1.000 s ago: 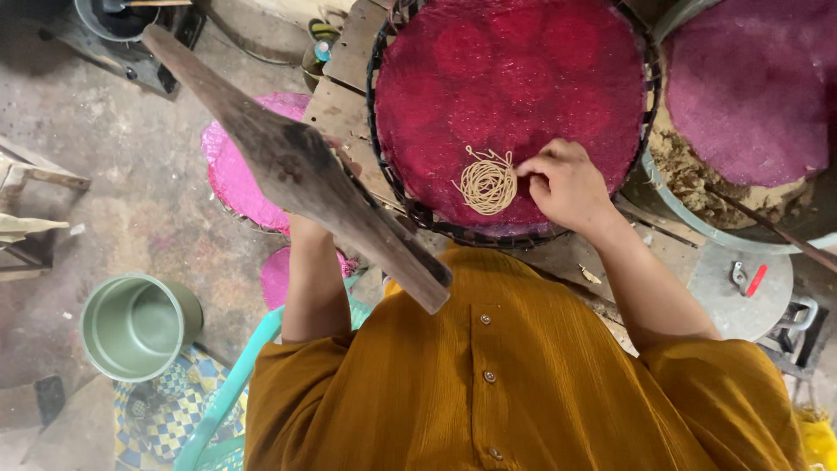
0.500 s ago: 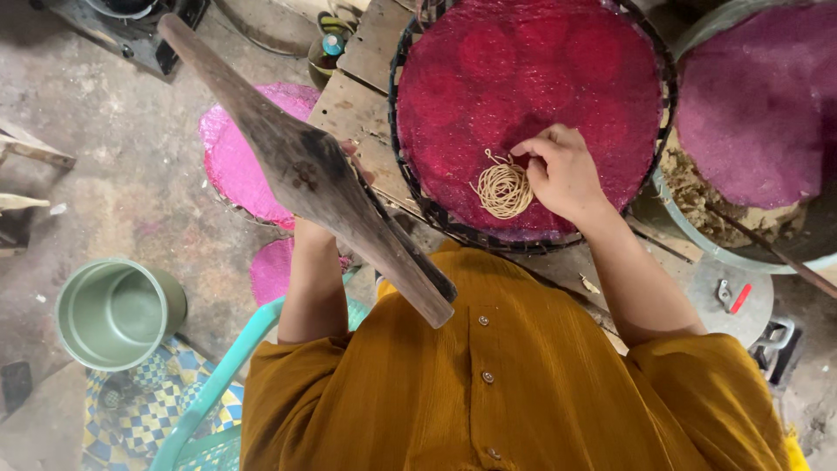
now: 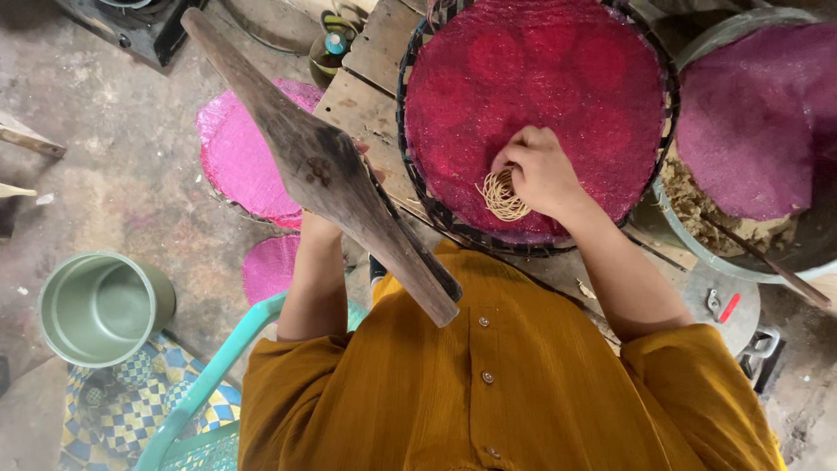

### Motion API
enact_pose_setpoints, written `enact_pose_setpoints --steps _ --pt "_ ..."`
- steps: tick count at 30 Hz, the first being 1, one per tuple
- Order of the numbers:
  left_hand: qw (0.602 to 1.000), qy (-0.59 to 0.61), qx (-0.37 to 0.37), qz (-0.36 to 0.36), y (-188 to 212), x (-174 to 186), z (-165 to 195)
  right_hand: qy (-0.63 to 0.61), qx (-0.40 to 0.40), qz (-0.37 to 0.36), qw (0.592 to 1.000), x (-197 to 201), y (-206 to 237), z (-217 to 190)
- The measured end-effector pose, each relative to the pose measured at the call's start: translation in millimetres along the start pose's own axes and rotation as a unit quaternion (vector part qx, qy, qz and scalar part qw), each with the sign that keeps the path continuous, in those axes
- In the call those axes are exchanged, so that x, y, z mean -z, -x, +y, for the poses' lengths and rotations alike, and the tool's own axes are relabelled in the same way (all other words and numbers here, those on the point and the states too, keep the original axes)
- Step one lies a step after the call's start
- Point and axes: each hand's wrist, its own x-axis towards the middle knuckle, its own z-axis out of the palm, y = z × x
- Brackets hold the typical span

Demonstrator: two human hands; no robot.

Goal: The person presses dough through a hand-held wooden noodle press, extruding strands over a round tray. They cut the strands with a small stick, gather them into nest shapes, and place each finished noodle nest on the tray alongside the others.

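My right hand (image 3: 540, 170) rests on a round woven tray (image 3: 417, 179) lined with a deep red mesh mat. Its fingers pinch a small coil of pale thin noodles (image 3: 499, 199) lying near the tray's front edge. My left hand (image 3: 318, 228) is mostly hidden behind a long dark wooden paddle (image 3: 323, 166), which it holds. The paddle slants from the upper left down to my chest, its narrow end against my mustard shirt.
The tray sits on wooden planks (image 3: 366, 96). A basin under a purple mat (image 3: 750, 113) stands at the right with a stick (image 3: 772, 266) leaning in it. Pink mats (image 3: 240, 157) lie on the floor at left, near a green pot (image 3: 100, 305) and a teal chair (image 3: 218, 375).
My right hand has moved from beside the noodle coil to over it, fingers closing on it. The paddle stays raised in my left hand. The view has shifted slightly.
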Motion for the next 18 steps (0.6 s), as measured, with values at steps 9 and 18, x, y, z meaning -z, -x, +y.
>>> enact_pose_setpoints --steps 9,18 --pt "1.0 -0.009 -0.008 -0.008 -0.8 -3.3 5.2 0.029 0.107 -0.015 0.994 6.7 3.0 -24.9" --pt "0.999 -0.02 -0.022 -0.011 -0.9 -6.8 5.0 0.068 0.158 0.059 0.983 17.8 7.0 -26.8"
